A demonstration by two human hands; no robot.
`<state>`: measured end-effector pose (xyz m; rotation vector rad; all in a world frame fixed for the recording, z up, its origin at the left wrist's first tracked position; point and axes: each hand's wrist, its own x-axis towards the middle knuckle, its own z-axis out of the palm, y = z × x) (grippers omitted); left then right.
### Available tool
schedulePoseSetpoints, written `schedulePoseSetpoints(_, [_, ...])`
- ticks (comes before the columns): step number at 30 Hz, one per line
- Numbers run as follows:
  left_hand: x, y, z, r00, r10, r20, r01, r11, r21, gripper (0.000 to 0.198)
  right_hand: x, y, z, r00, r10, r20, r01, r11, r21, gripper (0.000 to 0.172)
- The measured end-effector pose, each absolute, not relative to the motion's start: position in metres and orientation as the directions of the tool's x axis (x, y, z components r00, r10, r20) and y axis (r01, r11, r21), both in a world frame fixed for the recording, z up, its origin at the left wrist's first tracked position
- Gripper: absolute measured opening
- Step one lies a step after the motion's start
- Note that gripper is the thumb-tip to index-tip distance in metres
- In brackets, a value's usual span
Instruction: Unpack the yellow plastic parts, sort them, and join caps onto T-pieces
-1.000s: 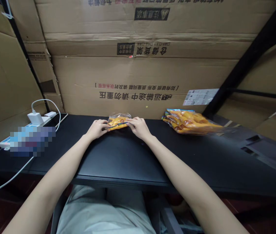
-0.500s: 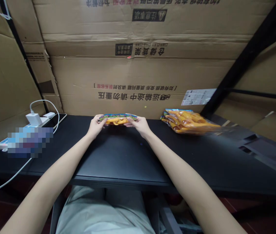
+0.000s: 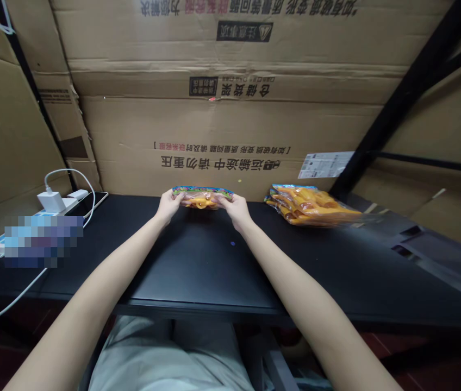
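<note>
Between my two hands is a clear plastic packet (image 3: pixel 201 201) with orange items inside and a blue-green printed card along its far edge. My left hand (image 3: pixel 170 205) pinches its left end, the thumb lying on top. At the right end my right hand (image 3: pixel 234 209) grips it the same way. The packet is over the far part of the black table (image 3: pixel 210 271); whether it rests there I cannot tell. Farther right lies a pile of similar packets (image 3: pixel 310 206) with orange contents, apart from my hands.
A power strip with a white charger (image 3: pixel 52 201) and cable stands at the left, beside a phone (image 3: pixel 98 201). A blurred-out patch (image 3: pixel 43 241) covers something in front of it. Cardboard (image 3: pixel 222 125) walls the back, and a black metal post (image 3: pixel 393 103) slants at the right.
The view has shifted slightly. My hands have moved a little to the right with the packet, and its printed edge now looks straighter. Both hands keep their hold.
</note>
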<state>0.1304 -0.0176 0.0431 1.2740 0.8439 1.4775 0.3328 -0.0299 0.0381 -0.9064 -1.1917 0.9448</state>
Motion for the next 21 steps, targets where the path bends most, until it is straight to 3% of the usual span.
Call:
schedulePoseSetpoints(3, [0.139, -0.015, 0.05, 0.019, 0.94, 0.34, -0.251, -0.325, 0.912, 0.019, 0.338, -0.029, 0.04, 0.11, 0.946, 0.304, -0.155, 0.319, -0.935, 0.027])
schedulePoseSetpoints(7, [0.145, -0.017, 0.053, 0.045, 0.916, 0.399, -0.253, -0.376, 0.892, 0.025, 0.342, -0.027, 0.042, 0.19, 0.885, 0.425, -0.139, 0.453, -0.88, 0.039])
schedulePoseSetpoints(11, [0.148, -0.02, 0.04, 0.131, 0.959, 0.251, -0.128, -0.235, 0.963, 0.04, 0.344, -0.026, 0.04, 0.174, 0.881, 0.441, -0.137, 0.465, -0.875, 0.047])
schedulePoseSetpoints(15, [0.15, -0.016, 0.03, 0.116, 0.98, 0.16, -0.08, -0.151, 0.985, 0.026, 0.344, -0.024, 0.037, 0.151, 0.898, 0.414, -0.14, 0.434, -0.89, 0.048])
schedulePoseSetpoints(21, [0.157, -0.007, 0.044, 0.034, 0.965, 0.258, -0.176, -0.249, 0.953, 0.022, 0.339, -0.029, 0.044, 0.17, 0.824, 0.541, -0.038, 0.554, -0.832, 0.053])
